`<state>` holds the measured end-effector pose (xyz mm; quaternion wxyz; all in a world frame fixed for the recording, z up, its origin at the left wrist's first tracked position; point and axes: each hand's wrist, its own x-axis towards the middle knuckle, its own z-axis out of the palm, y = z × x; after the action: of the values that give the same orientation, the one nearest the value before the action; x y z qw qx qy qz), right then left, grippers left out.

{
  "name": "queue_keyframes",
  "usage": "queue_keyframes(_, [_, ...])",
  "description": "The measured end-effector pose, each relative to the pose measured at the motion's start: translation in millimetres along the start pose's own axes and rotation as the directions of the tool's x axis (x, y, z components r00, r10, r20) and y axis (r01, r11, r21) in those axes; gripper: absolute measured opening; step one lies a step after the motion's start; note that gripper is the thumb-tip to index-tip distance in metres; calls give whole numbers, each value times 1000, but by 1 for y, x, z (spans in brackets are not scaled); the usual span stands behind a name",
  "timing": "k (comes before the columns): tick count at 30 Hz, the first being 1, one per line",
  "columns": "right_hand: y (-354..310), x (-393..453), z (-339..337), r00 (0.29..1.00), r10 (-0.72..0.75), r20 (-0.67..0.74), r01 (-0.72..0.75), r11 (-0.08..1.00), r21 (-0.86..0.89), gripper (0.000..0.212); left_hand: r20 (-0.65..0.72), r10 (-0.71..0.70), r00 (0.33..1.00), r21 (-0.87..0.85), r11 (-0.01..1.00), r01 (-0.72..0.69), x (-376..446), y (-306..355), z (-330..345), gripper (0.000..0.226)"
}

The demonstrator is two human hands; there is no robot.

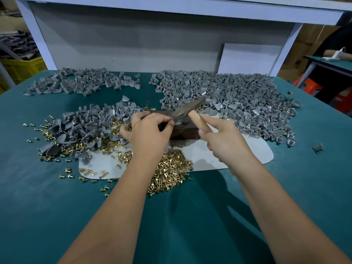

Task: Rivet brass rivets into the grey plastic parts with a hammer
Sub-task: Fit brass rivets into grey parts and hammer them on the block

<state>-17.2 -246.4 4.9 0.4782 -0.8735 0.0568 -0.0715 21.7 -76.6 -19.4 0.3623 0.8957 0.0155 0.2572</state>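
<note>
Both forearms are bare, no sleeves, gloves, rings or watch visible.

Grey plastic parts [228, 96] sit in three heaps on the bench: a big one at 1 o'clock, a thinner one at 11, and one at 9 mixed with brass rivets [169, 174], which also pile up dead centre. The hammer [187, 110], with its pale wooden handle, is tilted over a dark block, head blurred.

Blurred dark metal hammer head [190, 109], brown block [182, 133] partly hidden behind both hands, item pinched in left hand [150, 133] fingertips too small to tell, forearms cut off by bottom edge
</note>
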Motion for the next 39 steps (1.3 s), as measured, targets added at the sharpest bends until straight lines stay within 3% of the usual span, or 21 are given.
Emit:
queue_keyframes(5, [-2,7,-10,994,-3,-112,6,999,32,45,-7,2,1000,-6,1000,-2,0,0,1,9])
queue_keyframes(9, [-2,1,2,1000,-8,-15,8,1000,-11,46,-2,0,1000,6,1000,0,0,-1,1,10])
queue_keyframes(12, [-4,5,-4,996,-2,-91,6,999,44,47,4,-7,1000,1,1000,7,0,-1,2,10])
queue_keyframes(14, [-3,5,-6,991,-12,-132,10,1000,-15,47,0,-6,1000,1,1000,6,0,-1,2,11])
queue_keyframes(18, [-1,3,4,1000,-19,-6,19,1000,-17,48,-2,-9,1000,0,1000,9,0,-2,3,11])
queue_keyframes(22, [3,11,-9,996,20,-89,-12,996,90,47,-1,-8,1000,3,1000,8,0,-2,3,12])
queue_keyframes(28, [-1,-1,3,1000,-27,-15,26,998,-56,48,-3,-11,1000,6,1000,11,0,-3,3,13])
queue_keyframes(33, [4,13,-15,990,20,-141,-16,999,33,47,12,-21,1000,-8,1000,21,-1,-3,2,14])
queue_keyframes(36, [8,18,-25,977,39,-208,-56,995,-77,29,36,-35,999,-43,998,37,0,-4,1,13])
queue_keyframes(39, [12,19,-27,979,120,-166,-165,943,-290,12,48,-41,998,-69,997,44,1,-4,1,11])
